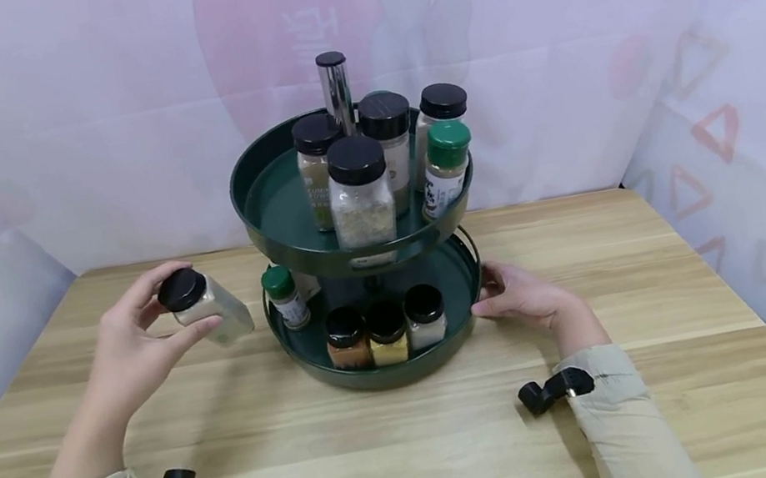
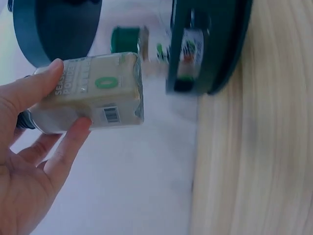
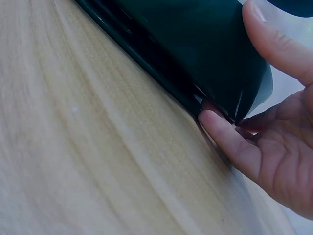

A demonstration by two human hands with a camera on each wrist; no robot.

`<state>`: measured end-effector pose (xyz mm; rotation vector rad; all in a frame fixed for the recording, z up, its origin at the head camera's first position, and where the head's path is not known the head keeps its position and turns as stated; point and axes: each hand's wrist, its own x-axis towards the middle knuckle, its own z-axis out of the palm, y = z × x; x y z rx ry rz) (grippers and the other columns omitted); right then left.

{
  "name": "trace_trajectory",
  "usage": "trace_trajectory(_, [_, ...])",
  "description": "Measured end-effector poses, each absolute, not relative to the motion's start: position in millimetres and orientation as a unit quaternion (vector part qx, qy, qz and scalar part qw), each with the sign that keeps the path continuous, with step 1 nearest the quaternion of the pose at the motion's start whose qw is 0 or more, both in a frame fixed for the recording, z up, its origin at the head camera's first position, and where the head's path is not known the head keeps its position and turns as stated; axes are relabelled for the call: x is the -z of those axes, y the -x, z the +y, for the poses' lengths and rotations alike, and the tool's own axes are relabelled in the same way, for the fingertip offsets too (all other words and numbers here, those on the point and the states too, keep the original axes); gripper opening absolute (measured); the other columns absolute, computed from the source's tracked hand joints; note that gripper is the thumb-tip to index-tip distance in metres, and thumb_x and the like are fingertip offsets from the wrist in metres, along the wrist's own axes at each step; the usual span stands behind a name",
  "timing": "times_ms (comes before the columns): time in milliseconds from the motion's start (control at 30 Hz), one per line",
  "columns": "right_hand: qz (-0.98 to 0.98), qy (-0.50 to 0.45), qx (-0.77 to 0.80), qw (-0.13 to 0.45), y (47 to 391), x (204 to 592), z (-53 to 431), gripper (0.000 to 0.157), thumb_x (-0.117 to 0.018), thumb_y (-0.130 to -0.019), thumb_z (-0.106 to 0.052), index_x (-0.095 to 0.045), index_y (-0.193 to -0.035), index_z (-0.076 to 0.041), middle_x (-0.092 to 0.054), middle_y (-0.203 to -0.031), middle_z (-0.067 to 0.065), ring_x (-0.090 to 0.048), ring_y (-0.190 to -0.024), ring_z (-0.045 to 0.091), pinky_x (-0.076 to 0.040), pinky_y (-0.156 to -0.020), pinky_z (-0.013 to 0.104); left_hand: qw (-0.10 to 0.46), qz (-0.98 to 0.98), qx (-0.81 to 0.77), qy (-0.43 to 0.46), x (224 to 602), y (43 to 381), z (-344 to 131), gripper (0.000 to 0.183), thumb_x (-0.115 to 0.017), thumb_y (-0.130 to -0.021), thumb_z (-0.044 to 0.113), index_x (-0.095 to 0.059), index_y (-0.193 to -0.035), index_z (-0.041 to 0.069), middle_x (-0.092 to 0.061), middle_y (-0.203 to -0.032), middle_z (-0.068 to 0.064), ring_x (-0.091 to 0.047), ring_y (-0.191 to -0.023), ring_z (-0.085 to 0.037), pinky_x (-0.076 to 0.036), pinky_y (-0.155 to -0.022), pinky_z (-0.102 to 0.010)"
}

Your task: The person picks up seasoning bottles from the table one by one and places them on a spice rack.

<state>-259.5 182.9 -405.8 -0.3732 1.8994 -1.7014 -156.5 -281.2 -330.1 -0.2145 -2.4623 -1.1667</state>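
Observation:
My left hand (image 1: 134, 340) holds a seasoning powder jar (image 1: 224, 316) with a black lid, tilted in the air left of a dark green two-tier spice rack (image 1: 261, 238). In the left wrist view the jar's printed side (image 2: 98, 88) faces the camera, pinched between thumb and fingers. My right hand (image 1: 522, 296) grips the right side of the rack's lower tray (image 1: 383, 376). In the right wrist view, its thumb (image 3: 276, 44) lies against the tray wall (image 3: 195, 49), with fingers at the bottom edge.
Several black-lidded jars (image 1: 361, 200) and a green-capped bottle (image 1: 443, 170) stand on the upper tier. Below are three small black-lidded jars (image 1: 387, 335) and a green-capped bottle (image 1: 286, 297). A chrome post (image 1: 337, 94) rises from the rack. The wooden table (image 1: 360, 463) meets a printed cloth backdrop (image 1: 112, 166).

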Motion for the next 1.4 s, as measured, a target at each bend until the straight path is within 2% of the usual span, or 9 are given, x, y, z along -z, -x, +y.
trace_trajectory(100, [0.71,0.142,0.631,0.278,259.4,406.4,182.0,0.076,-0.067,-0.088,0.003,-0.022,-0.149,0.01,-0.042,-0.132,0.018,-0.052,-0.103,0.013,-0.051,-0.084,0.018,0.214,-0.877,0.424,0.08,327.1,151.1,-270.5,0.067,-0.084,-0.075,0.0,-0.058,-0.135,0.019,-0.059,-0.127,0.011,-0.06,-0.094,0.009,-0.042,-0.085,-0.002])
trace_trajectory(300, [0.71,0.139,0.631,0.278,257.9,405.2,181.4,0.077,-0.067,-0.088,0.003,-0.022,-0.15,0.009,-0.043,-0.13,0.016,-0.052,-0.102,0.012,-0.051,-0.084,0.018,0.221,-0.869,0.431,0.098,324.9,146.1,-245.0,0.067,-0.085,-0.075,0.002,-0.059,-0.135,0.017,-0.058,-0.122,0.019,-0.06,-0.091,0.006,-0.043,-0.084,-0.004])
trace_trajectory(500, [0.711,0.141,0.63,0.278,258.5,403.3,182.9,0.077,-0.066,-0.088,0.003,-0.021,-0.15,0.009,-0.041,-0.134,0.017,-0.052,-0.104,0.012,-0.05,-0.085,0.018,0.213,-0.873,0.423,0.115,325.8,148.9,-220.9,0.065,-0.085,-0.076,0.005,-0.058,-0.135,0.016,-0.063,-0.126,-0.002,-0.058,-0.091,0.002,-0.046,-0.077,-0.007])
trace_trajectory(600, [0.71,0.146,0.631,0.277,259.7,403.1,182.9,0.076,-0.066,-0.089,0.003,-0.022,-0.15,0.008,-0.041,-0.133,0.016,-0.052,-0.104,0.012,-0.051,-0.086,0.019,0.208,-0.875,0.419,0.125,330.3,152.9,-212.6,0.064,-0.085,-0.076,0.003,-0.058,-0.134,0.012,-0.062,-0.129,-0.008,-0.059,-0.095,-0.006,-0.048,-0.075,-0.007])
trace_trajectory(733, [0.71,0.147,0.631,0.276,259.8,404.3,183.1,0.076,-0.069,-0.087,0.002,-0.024,-0.149,0.007,-0.045,-0.126,0.011,-0.053,-0.101,0.011,-0.051,-0.084,0.019,0.195,-0.875,0.424,0.13,338.9,156.3,-203.3,0.065,-0.084,-0.076,0.0,-0.056,-0.134,0.008,-0.059,-0.134,-0.013,-0.062,-0.098,-0.025,-0.055,-0.066,-0.013])
trace_trajectory(833, [0.709,0.146,0.632,0.277,259.4,406.2,183.1,0.076,-0.07,-0.086,0.001,-0.026,-0.147,0.008,-0.047,-0.12,0.007,-0.054,-0.099,0.01,-0.051,-0.083,0.019,0.183,-0.877,0.427,0.124,344.8,158.0,-197.1,0.065,-0.083,-0.076,0.001,-0.056,-0.135,0.008,-0.058,-0.136,-0.014,-0.063,-0.097,-0.032,-0.056,-0.066,-0.017])
trace_trajectory(1133, [0.706,0.138,0.635,0.281,259.2,408.6,182.9,0.076,-0.068,-0.087,0.002,-0.024,-0.149,0.007,-0.046,-0.118,0.006,-0.052,-0.098,0.011,-0.051,-0.08,0.019,0.177,-0.882,0.419,0.124,358.6,164.2,-189.6,0.063,-0.084,-0.074,0.0,-0.058,-0.13,0.008,-0.062,-0.126,-0.014,-0.062,-0.101,-0.03,-0.056,-0.067,-0.02])
trace_trajectory(1267, [0.707,0.138,0.635,0.279,259.4,406.9,184.0,0.076,-0.068,-0.087,0.003,-0.024,-0.148,0.008,-0.046,-0.114,0.006,-0.05,-0.096,0.011,-0.05,-0.079,0.018,0.168,-0.883,0.418,0.13,364.3,165.8,-189.5,0.062,-0.084,-0.075,0.002,-0.058,-0.131,0.009,-0.06,-0.128,-0.014,-0.062,-0.107,-0.029,-0.059,-0.07,-0.026])
trace_trajectory(1400, [0.709,0.139,0.633,0.279,258.5,405.8,183.5,0.076,-0.069,-0.087,0.003,-0.024,-0.147,0.009,-0.046,-0.114,0.006,-0.049,-0.096,0.011,-0.05,-0.079,0.018,0.149,-0.889,0.416,0.123,368.6,165.1,-190.5,0.061,-0.085,-0.077,0.006,-0.058,-0.132,0.01,-0.059,-0.129,-0.015,-0.063,-0.105,-0.031,-0.06,-0.071,-0.032])
